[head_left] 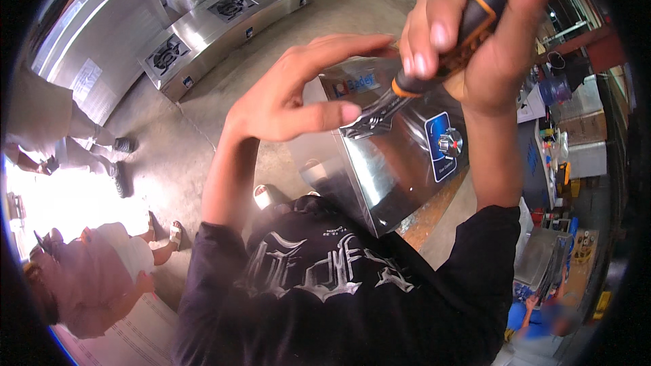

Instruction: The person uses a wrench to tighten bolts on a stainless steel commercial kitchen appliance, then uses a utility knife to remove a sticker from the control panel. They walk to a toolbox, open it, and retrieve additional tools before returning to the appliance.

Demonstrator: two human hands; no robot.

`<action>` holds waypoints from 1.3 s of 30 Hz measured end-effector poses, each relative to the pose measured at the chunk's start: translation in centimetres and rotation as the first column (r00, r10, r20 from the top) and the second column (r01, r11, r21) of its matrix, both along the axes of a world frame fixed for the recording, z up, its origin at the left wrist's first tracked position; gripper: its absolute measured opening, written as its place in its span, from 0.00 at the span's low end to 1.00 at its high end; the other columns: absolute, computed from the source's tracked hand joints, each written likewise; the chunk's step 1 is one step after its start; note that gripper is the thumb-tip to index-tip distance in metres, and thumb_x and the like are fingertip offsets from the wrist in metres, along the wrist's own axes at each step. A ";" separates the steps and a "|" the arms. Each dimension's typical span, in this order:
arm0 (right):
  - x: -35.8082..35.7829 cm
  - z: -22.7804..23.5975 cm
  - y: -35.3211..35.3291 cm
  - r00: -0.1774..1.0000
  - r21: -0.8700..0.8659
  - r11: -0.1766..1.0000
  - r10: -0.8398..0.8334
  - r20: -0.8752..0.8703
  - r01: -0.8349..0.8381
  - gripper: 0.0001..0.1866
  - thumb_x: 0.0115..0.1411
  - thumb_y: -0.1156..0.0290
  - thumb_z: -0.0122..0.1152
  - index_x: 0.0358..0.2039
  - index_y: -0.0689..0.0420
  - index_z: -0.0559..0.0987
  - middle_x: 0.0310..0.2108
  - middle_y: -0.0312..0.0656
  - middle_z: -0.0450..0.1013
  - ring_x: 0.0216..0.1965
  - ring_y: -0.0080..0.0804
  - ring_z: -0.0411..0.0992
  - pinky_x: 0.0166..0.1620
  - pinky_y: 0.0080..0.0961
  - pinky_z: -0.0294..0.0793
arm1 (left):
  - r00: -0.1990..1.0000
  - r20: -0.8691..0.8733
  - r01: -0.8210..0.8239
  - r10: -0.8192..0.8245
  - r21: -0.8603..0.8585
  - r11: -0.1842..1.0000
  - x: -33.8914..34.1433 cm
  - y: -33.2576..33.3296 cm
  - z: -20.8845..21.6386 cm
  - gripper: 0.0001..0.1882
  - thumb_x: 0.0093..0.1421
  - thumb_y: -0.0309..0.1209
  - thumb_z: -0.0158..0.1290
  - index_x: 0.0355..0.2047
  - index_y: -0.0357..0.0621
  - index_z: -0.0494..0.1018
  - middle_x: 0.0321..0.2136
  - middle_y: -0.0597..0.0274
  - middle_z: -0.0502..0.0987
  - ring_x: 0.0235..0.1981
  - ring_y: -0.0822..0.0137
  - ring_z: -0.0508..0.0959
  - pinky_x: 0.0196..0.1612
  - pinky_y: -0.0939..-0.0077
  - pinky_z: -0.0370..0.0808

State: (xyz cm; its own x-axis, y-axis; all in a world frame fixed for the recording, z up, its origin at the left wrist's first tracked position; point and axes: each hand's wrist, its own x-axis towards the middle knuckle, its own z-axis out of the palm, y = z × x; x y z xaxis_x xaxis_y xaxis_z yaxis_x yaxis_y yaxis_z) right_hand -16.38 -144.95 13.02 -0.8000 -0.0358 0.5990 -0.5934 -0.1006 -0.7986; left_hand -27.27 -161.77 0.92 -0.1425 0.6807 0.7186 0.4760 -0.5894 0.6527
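Note:
My right hand, raised close to the camera, is wrapped around the black and orange handle of an adjustable wrench. The wrench's metal head points down and left, over a shiny stainless-steel stove unit. My left hand is open, its index finger stretched along the unit's far edge and its thumb at the wrench head. Whether that thumb presses on the wrench or only lies beside it, I cannot tell. A control knob on a blue and white label sits on the steel panel below my right hand.
A long steel counter with several gas burners runs along the back left. One person is at the lower left and another stands above. A cluttered bench with boxes, bottles and tools lines the right side.

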 end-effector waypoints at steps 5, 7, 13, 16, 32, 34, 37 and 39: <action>-0.1 1.6 0.0 0.785 0.367 0.740 0.618 -0.042 -0.563 0.32 0.68 0.40 0.54 0.46 0.62 0.73 0.25 0.40 0.75 0.21 0.32 0.75 0.26 0.32 0.79 | 0.968 -0.065 0.227 -0.243 -0.190 0.955 -0.4 0.6 3.8 0.30 0.63 0.41 0.58 0.59 0.32 0.73 0.52 0.43 0.80 0.53 0.51 0.80 0.57 0.62 0.72; 0.2 2.1 0.0 0.700 0.446 0.634 0.714 -0.023 -0.632 0.34 0.64 0.39 0.60 0.43 0.63 0.74 0.26 0.42 0.77 0.21 0.34 0.77 0.25 0.31 0.81 | 0.968 -0.111 0.211 -0.223 -0.114 0.971 -0.1 1.1 3.8 0.29 0.65 0.44 0.58 0.59 0.35 0.74 0.48 0.47 0.83 0.49 0.56 0.82 0.55 0.65 0.75; 1.8 0.9 0.2 0.904 0.251 0.884 0.422 -0.062 -0.395 0.33 0.68 0.36 0.48 0.45 0.59 0.73 0.23 0.36 0.71 0.17 0.27 0.70 0.22 0.29 0.75 | 0.989 0.006 0.148 -0.148 -0.047 0.988 0.2 0.9 1.8 0.29 0.66 0.45 0.57 0.58 0.35 0.75 0.48 0.47 0.83 0.53 0.56 0.82 0.58 0.67 0.74; 0.9 0.3 1.2 0.958 0.149 0.949 0.286 -0.034 -0.278 0.34 0.71 0.35 0.38 0.47 0.56 0.75 0.21 0.31 0.65 0.16 0.21 0.62 0.20 0.25 0.70 | 0.981 -0.026 0.188 -0.193 -0.126 0.974 0.2 1.3 1.8 0.29 0.68 0.48 0.56 0.57 0.34 0.76 0.46 0.49 0.84 0.51 0.61 0.82 0.55 0.69 0.75; -0.1 1.0 -3.1 0.996 0.063 0.998 0.016 -0.084 -0.011 0.38 0.75 0.37 0.21 0.34 0.57 0.73 0.09 0.38 0.61 0.06 0.26 0.59 0.11 0.25 0.66 | 0.873 0.146 0.481 -0.465 -0.107 0.870 -0.6 1.8 2.8 0.23 0.70 0.38 0.58 0.56 0.31 0.75 0.45 0.56 0.85 0.48 0.74 0.79 0.57 0.75 0.73; 0.0 0.9 -3.9 0.999 0.037 0.999 -0.001 -0.043 0.003 0.38 0.75 0.37 0.23 0.33 0.57 0.72 0.09 0.39 0.61 0.06 0.26 0.59 0.11 0.25 0.65 | 0.880 0.148 0.469 -0.452 -0.114 0.876 -0.6 1.7 2.7 0.22 0.70 0.38 0.58 0.55 0.31 0.75 0.45 0.57 0.85 0.47 0.74 0.79 0.56 0.75 0.73; 0.2 1.1 -4.8 0.999 -0.015 0.999 -0.047 -0.001 0.047 0.37 0.75 0.37 0.26 0.32 0.58 0.73 0.09 0.39 0.61 0.06 0.27 0.59 0.12 0.24 0.65 | 0.885 0.159 0.455 -0.437 -0.102 0.885 -0.4 1.7 2.4 0.21 0.70 0.38 0.58 0.54 0.31 0.76 0.43 0.59 0.85 0.45 0.75 0.79 0.54 0.76 0.74; 0.5 1.5 -5.1 0.997 0.024 0.997 -0.079 -0.001 0.079 0.37 0.75 0.37 0.27 0.32 0.58 0.73 0.10 0.39 0.62 0.07 0.26 0.60 0.12 0.24 0.65 | 0.916 0.133 0.393 -0.378 -0.122 0.911 -0.4 1.8 2.3 0.21 0.70 0.38 0.58 0.53 0.31 0.77 0.42 0.60 0.85 0.44 0.76 0.78 0.53 0.76 0.74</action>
